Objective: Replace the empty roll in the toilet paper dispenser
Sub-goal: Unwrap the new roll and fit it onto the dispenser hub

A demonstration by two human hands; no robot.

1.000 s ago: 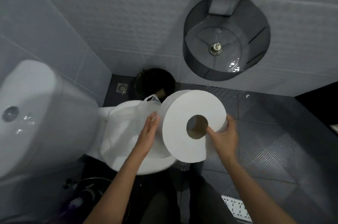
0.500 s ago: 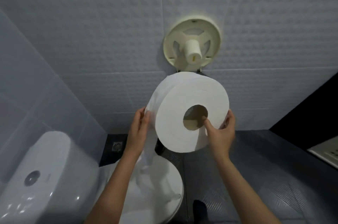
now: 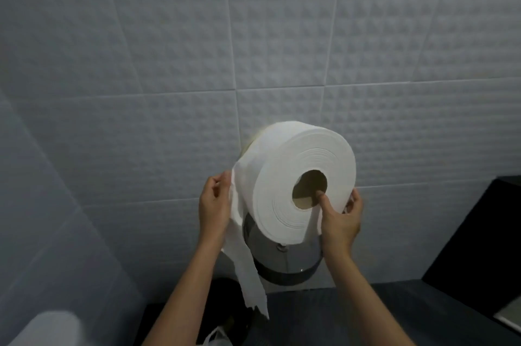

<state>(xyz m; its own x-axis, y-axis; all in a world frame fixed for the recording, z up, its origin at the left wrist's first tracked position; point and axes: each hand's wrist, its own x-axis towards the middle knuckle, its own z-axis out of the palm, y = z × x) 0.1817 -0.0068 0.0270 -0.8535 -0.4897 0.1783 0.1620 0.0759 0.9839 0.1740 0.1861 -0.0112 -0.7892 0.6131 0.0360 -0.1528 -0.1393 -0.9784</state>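
1. Right hand (image 3: 341, 216) grasps the large white jumbo toilet paper roll (image 3: 282, 190): its thumb hooks into the cardboard core hole and its fingers curl round the roll's right rim.
2. Left hand (image 3: 214, 204) is half-closed, its curled fingertips pinching the edge of the loose paper tail (image 3: 245, 261), which hangs down from the roll's left side.
3. Both forearms reach up and forward, wrists raised.
4. The roll is held on edge against the pale textured wall tiles (image 3: 141, 63), covering the cream dispenser back plate (image 3: 251, 142), above the dark translucent dispenser cover (image 3: 284, 264) hanging open below.
5. Whether the roll sits on the spindle cannot be told.
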